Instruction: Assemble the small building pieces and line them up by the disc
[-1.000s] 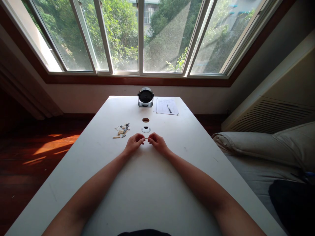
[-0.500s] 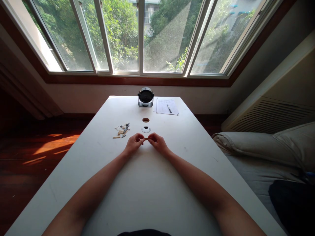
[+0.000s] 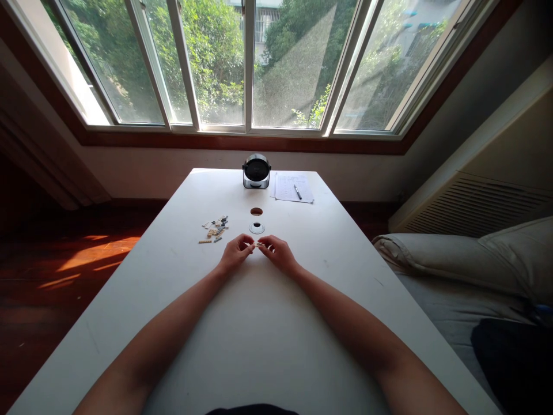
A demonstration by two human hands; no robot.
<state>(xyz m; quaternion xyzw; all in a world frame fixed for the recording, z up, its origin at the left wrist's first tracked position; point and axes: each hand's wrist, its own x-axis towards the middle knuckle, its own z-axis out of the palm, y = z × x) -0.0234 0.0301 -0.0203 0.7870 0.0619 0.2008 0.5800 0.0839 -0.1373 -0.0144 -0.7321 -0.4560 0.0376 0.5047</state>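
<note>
My left hand (image 3: pixel 237 252) and my right hand (image 3: pixel 277 252) meet over the middle of the white table (image 3: pixel 268 323), fingertips nearly touching. Between them is a small tan toy building brick (image 3: pixel 257 245), pinched at both ends and mostly covered by the fingers. To the left of my left hand lies a loose pile of small building bricks (image 3: pixel 215 231) in tan, grey, white and black. One long tan brick (image 3: pixel 205 242) rests at the near edge of that pile.
Beyond my hands are a round cable-hole cover (image 3: pixel 256 228) and an open hole (image 3: pixel 256 211) in the table. Farther back stand a round black device (image 3: pixel 256 171) on a stand and paper sheets (image 3: pixel 287 187) with a pen (image 3: pixel 298 192) on top.
The brick between my fingertips has turned, and less of its tan side shows. Both hands stay in almost the same place.
</note>
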